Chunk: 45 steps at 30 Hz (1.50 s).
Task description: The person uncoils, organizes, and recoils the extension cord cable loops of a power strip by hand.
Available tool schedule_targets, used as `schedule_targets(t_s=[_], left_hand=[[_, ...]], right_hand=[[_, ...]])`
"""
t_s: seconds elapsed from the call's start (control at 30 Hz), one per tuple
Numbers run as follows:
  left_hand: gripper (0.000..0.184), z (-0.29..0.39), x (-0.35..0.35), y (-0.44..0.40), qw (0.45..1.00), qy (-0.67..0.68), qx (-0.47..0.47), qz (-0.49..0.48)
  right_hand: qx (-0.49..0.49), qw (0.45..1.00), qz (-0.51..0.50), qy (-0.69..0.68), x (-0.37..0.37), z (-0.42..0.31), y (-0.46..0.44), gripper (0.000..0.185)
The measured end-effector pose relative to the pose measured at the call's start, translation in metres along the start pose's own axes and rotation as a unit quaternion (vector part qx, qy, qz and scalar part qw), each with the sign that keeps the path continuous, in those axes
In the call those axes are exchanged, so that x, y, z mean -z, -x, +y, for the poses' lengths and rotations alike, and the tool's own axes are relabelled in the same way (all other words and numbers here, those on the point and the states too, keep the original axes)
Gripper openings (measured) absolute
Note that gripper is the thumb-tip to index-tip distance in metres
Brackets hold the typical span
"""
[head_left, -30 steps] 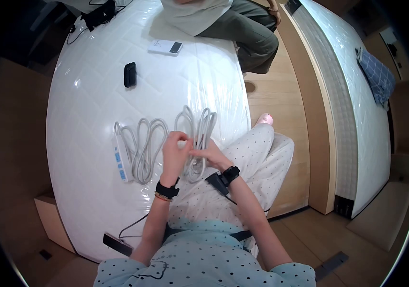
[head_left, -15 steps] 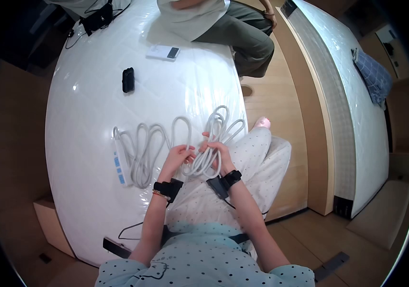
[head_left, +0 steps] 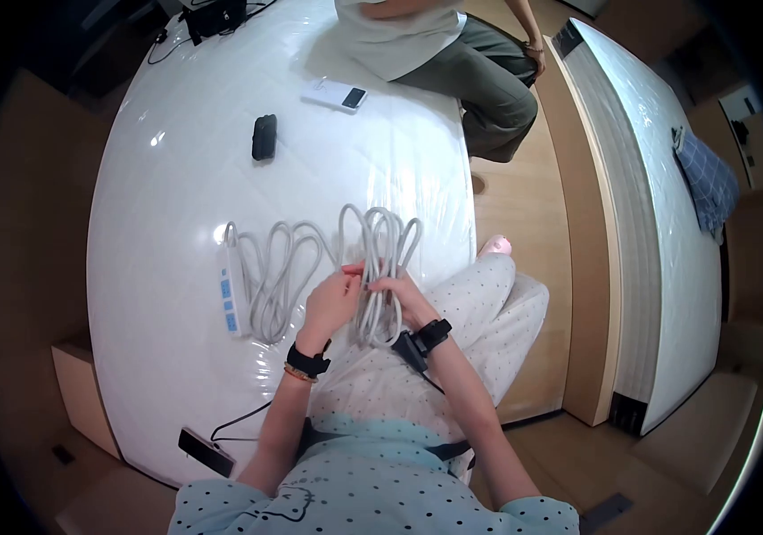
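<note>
From where I stand, the trouble I'd watch for is the bundled loops (head_left: 382,254) slipping. They hang uneven, some standing higher than others, and only the right hand (head_left: 408,299) looks to have a firm hold; if its grip eased, the outer loops could drop and cross. A second set of loops (head_left: 267,328) lies loose on the bed (head_left: 158,383), and the cable seems to run from there to the bundle, so a sharp pull could tangle it or drag the power strip (head_left: 232,303) sideways. A low loop might also snag the black box (head_left: 411,351) by the right wrist.

As for where things lie, the bundle is at the middle of the frame, upright between the two hands. The right hand is closed around it from its right side, thumb across the front. The left hand (head_left: 331,301) is at its left edge, fingers bent inward; I can't tell whether they pinch a strand. The loose loops are left of and just above the left hand, and the power strip lies beyond them, left of centre. Well apart, toward the upper left, sits a black case (head_left: 263,138).
</note>
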<state>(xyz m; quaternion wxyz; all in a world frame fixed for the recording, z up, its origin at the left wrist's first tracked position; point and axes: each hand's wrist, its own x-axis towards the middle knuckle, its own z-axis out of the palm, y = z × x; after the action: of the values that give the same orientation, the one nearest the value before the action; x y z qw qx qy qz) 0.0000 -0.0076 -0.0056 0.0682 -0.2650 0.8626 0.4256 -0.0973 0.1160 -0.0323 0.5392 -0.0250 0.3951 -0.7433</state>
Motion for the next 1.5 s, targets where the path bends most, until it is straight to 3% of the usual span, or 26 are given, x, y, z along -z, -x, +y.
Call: schedule_targets(t_s=[0.1, 0.2, 0.4, 0.5, 0.6, 0.7, 0.8, 0.9, 1.0, 1.1, 1.2, 1.3, 1.4, 1.5], left_hand=[[0.038, -0.011, 0.0, 0.002, 0.992, -0.048, 0.009, 0.114], [0.051, -0.033, -0.018, -0.004, 0.994, 0.078, -0.024, 0.077], [0.034, -0.054, -0.02, -0.015, 0.967, 0.25, 0.045, 0.004], [0.023, -0.044, -0.013, -0.013, 0.958, 0.268, 0.032, 0.095], [0.018, -0.022, -0.012, -0.007, 0.965, 0.223, -0.038, 0.13], [0.018, -0.008, -0.022, -0.004, 0.968, 0.082, -0.204, 0.123], [0.018, 0.004, -0.02, -0.001, 0.97, 0.042, -0.225, 0.08], [0.018, 0.005, -0.014, -0.001, 0.977, 0.005, -0.208, 0.05], [0.017, -0.014, -0.013, -0.005, 0.97, 0.126, -0.142, 0.15], [0.018, -0.043, -0.004, -0.006, 0.973, 0.092, -0.047, 0.205], [0.018, -0.068, -0.002, -0.009, 0.983, 0.06, 0.0, 0.173], [0.018, -0.077, -0.014, -0.022, 0.97, 0.224, 0.082, 0.041], [0.026, -0.038, -0.008, -0.017, 0.898, 0.41, 0.143, -0.076], [0.033, -0.038, -0.013, -0.016, 0.915, 0.392, 0.097, -0.021]], right_hand=[[-0.004, 0.996, 0.039, -0.081, 0.015, 0.005, 0.004, 0.04], [-0.002, 0.994, 0.043, -0.103, 0.028, 0.009, 0.008, 0.035], [0.029, 0.99, 0.008, -0.138, 0.026, 0.012, 0.012, 0.03], [0.004, 0.993, 0.048, -0.111, 0.032, 0.014, 0.003, 0.029], [0.045, 0.991, 0.075, -0.1, 0.009, 0.004, 0.002, 0.031], [0.005, 0.994, 0.097, -0.044, 0.016, 0.009, 0.003, 0.027], [-0.001, 0.989, 0.143, -0.034, 0.028, 0.016, -0.003, 0.025], [0.024, 0.984, 0.175, -0.037, 0.028, 0.018, -0.001, 0.024], [0.052, 0.978, 0.196, -0.051, 0.018, 0.009, 0.002, 0.021], [0.059, 0.975, 0.195, -0.089, 0.029, 0.014, -0.001, 0.021], [0.051, 0.977, 0.131, -0.158, 0.04, 0.02, -0.004, 0.019], [0.055, 0.978, 0.052, -0.196, 0.043, 0.022, -0.004, 0.017], [0.043, 0.982, 0.032, -0.179, 0.033, 0.017, 0.0, 0.017], [0.019, 0.988, 0.06, -0.142, 0.028, 0.016, 0.002, 0.018]])
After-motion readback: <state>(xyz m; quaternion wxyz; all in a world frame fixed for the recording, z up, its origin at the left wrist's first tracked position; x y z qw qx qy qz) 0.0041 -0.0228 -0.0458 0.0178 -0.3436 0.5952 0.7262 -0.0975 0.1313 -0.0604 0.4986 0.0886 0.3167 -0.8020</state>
